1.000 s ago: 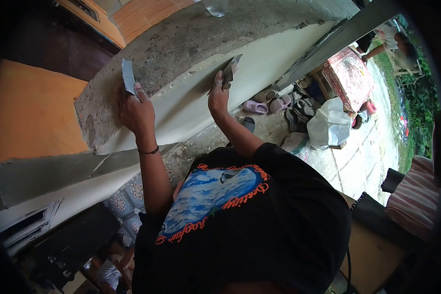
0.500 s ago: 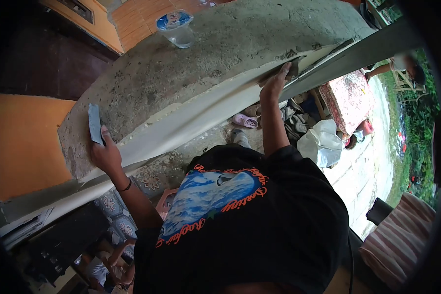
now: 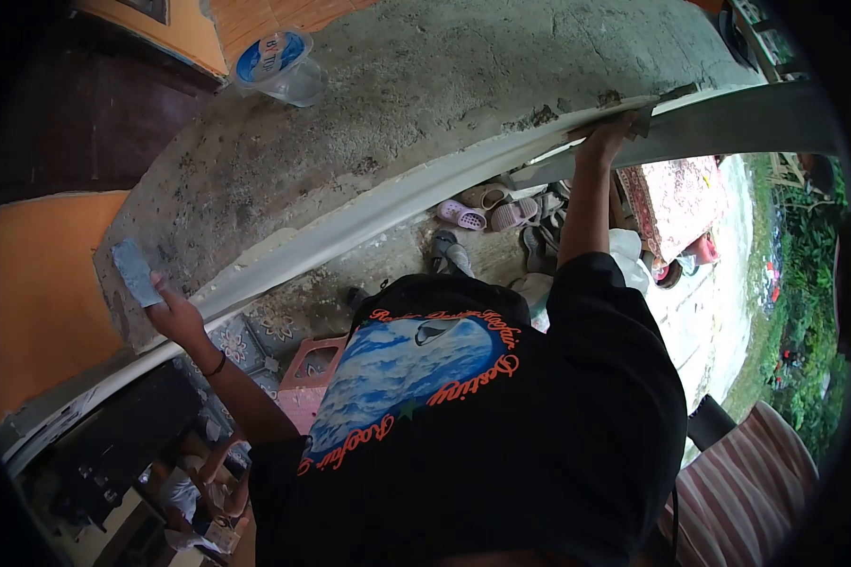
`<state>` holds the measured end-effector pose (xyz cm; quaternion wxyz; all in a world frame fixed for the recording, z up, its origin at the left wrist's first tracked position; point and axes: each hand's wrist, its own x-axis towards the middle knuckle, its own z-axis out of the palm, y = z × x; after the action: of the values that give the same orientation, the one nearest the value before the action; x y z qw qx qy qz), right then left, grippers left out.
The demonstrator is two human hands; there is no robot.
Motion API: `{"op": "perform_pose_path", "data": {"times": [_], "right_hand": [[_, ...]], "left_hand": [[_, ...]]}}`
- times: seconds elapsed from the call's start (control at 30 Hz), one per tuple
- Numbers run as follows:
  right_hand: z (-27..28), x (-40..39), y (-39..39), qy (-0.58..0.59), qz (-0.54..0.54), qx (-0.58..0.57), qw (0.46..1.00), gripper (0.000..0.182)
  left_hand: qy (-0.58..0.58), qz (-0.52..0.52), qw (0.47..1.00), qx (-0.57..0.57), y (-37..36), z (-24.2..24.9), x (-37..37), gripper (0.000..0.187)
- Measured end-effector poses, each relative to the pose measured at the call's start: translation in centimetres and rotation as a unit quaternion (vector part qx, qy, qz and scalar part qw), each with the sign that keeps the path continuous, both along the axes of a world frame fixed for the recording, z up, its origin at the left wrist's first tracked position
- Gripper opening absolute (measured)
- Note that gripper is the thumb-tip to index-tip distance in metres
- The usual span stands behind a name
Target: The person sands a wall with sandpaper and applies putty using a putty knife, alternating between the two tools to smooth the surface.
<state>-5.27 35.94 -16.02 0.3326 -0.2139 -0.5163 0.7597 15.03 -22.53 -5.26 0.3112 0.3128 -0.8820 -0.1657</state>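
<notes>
My left hand (image 3: 180, 321) is closed on a flat blue-grey strip (image 3: 134, 272) that looks like a folded sheet, held over the rough concrete ledge (image 3: 350, 123) near its left end. My right hand (image 3: 607, 142) reaches far along the ledge's white front edge (image 3: 350, 217). Its fingers are closed around a thin, flat grey-brown piece (image 3: 642, 121), whose kind I cannot make out, against that edge. A clear plastic cup (image 3: 298, 80) with a blue printed lid lies tilted on the ledge between the hands.
A grey post (image 3: 738, 123) meets the ledge beside my right hand. Below lie a lilac clog (image 3: 461, 214) and several other shoes. A pink plastic stool (image 3: 310, 373) stands near my left arm. Another person (image 3: 184, 491) is at lower left; a striped cloth (image 3: 747, 482) hangs at lower right.
My right hand has moved farther right along the ledge's front edge with the flat piece. My left hand has shifted a little left and down, still holding the strip. The view has also shifted.
</notes>
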Motion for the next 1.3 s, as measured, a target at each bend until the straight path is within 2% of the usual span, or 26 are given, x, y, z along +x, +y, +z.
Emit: {"op": "perform_pose_path", "data": {"times": [0.03, 0.07, 0.13, 0.17, 0.23, 0.3, 0.37, 0.43, 0.5, 0.57, 0.6, 0.67, 0.7, 0.77, 0.8, 0.83, 0.9, 0.97, 1.03, 1.1, 1.13, 1.17, 1.2, 1.23, 1.27, 1.3], "right_hand": [[0.6, 1.0, -1.2, -0.012, 0.007, 0.004, 1.000, 0.054], [0.4, 1.6, -2.3, -0.022, 0.016, -0.011, 1.000, 0.056], [-0.1, 2.9, -5.9, -0.056, 0.012, -0.062, 0.996, 0.066], [-0.5, 3.9, -7.8, -0.058, 0.017, -0.064, 0.996, 0.066], [-1.3, 5.9, -11.9, -0.139, 0.009, -0.068, 0.988, 0.072], [-2.5, 8.4, -16.5, -0.128, 0.050, -0.026, 0.990, 0.073], [-1.2, 11.4, -20.8, -0.156, 0.127, -0.005, 0.980, 0.066], [-0.5, 14.1, -23.4, -0.208, 0.242, -0.055, 0.946, 0.057], [-2.9, 15.0, -24.7, -0.165, 0.279, -0.026, 0.946, 0.052], [0.3, 16.6, -28.1, -0.153, 0.302, -0.009, 0.941, 0.051], [0.0, 16.7, -29.3, -0.155, 0.290, -0.004, 0.944, 0.050], [0.1, 17.5, -32.3, -0.146, 0.303, 0.011, 0.942, 0.047], [1.3, 18.2, -33.3, -0.148, 0.326, 0.028, 0.933, 0.044], [2.6, 18.8, -34.5, -0.176, 0.334, 0.041, 0.925, 0.040], [3.4, 19.4, -35.9, -0.157, 0.291, 0.009, 0.944, 0.037], [2.9, 19.8, -35.9, -0.157, 0.305, 0.072, 0.937, 0.034], [0.9, 20.4, -35.9, -0.144, 0.333, 0.179, 0.915, 0.028], [-0.4, 21.4, -35.9, -0.123, 0.348, 0.238, 0.898, 0.027], [0.1, 21.3, -35.6, -0.101, 0.358, 0.297, 0.879, 0.025], [1.9, 21.7, -36.5, -0.162, 0.383, 0.103, 0.904, 0.037], [3.5, 21.5, -37.2, -0.172, 0.371, -0.083, 0.909, 0.043], [3.4, 20.8, -37.1, -0.168, 0.373, -0.081, 0.909, 0.043], [3.0, 20.2, -36.5, -0.167, 0.391, -0.086, 0.901, 0.043], [2.4, 19.4, -35.1, -0.167, 0.406, -0.091, 0.894, 0.043], [1.6, 18.8, -34.8, -0.176, 0.397, -0.033, 0.900, 0.025], [0.6, 18.0, -34.3, -0.185, 0.407, 0.001, 0.895, 0.024]], "left_hand": [[0.000, -0.002, 1.000, 0.000, 0.2, -0.1, -0.1, 0.051], [0.104, -0.037, 0.994, -0.003, 0.6, -0.3, -0.3, 0.052], [0.222, -0.017, 0.974, 0.037, 0.7, -0.5, 1.0, 0.059], [0.221, -0.012, 0.975, 0.034, 0.9, -0.5, 2.1, 0.059], [0.226, 0.137, 0.941, 0.212, 2.1, -0.3, 4.9, 0.058], [0.302, 0.110, 0.927, 0.192, 4.4, 0.0, 7.2, 0.061], [0.269, 0.169, 0.933, 0.170, 5.2, -0.7, 10.1, 0.063], [0.273, 0.216, 0.888, 0.300, 4.4, -2.8, 12.3, 0.062], [0.242, 0.219, 0.871, 0.367, 3.3, -5.8, 14.5, 0.057], [0.234, 0.205, 0.828, 0.467, 1.7, -9.3, 16.3, 0.051], [0.143, 0.187, 0.865, 0.444, 1.4, -10.4, 17.2, 0.048], [0.055, 0.184, 0.887, 0.421, -1.7, -15.5, 19.9, 0.045], [0.104, 0.128, 0.871, 0.462, -3.5, -20.4, 21.3, 0.043], [0.161, 0.075, 0.851, 0.495, -4.1, -21.2, 21.4, 0.041], [0.227, 0.121, 0.772, 0.582, -3.8, -17.6, 20.0, 0.043], [0.287, 0.159, 0.677, 0.659, -3.6, -15.4, 18.7, 0.047], [0.312, 0.138, 0.654, 0.675, -4.6, -15.3, 17.5, 0.040], [0.261, 0.071, 0.577, 0.771, -5.5, -15.4, 15.9, 0.036], [0.274, 0.028, 0.543, 0.793, -4.2, -14.1, 12.7, 0.032], [0.235, 0.043, 0.558, 0.795, -3.5, -13.0, 9.5, 0.028], [0.234, 0.019, 0.563, 0.792, -4.1, -16.7, 7.5, 0.026], [0.233, -0.007, 0.568, 0.789, -4.7, -20.3, 6.1, 0.026], [0.235, -0.010, 0.565, 0.791, -4.5, -20.0, 5.6, 0.026], [0.225, -0.003, 0.594, 0.772, -3.5, -18.9, 4.9, 0.025], [0.214, 0.002, 0.622, 0.753, -3.2, -17.7, 4.5, 0.025], [0.173, -0.008, 0.634, 0.754, -2.7, -14.8, 4.9, 0.024]]}}
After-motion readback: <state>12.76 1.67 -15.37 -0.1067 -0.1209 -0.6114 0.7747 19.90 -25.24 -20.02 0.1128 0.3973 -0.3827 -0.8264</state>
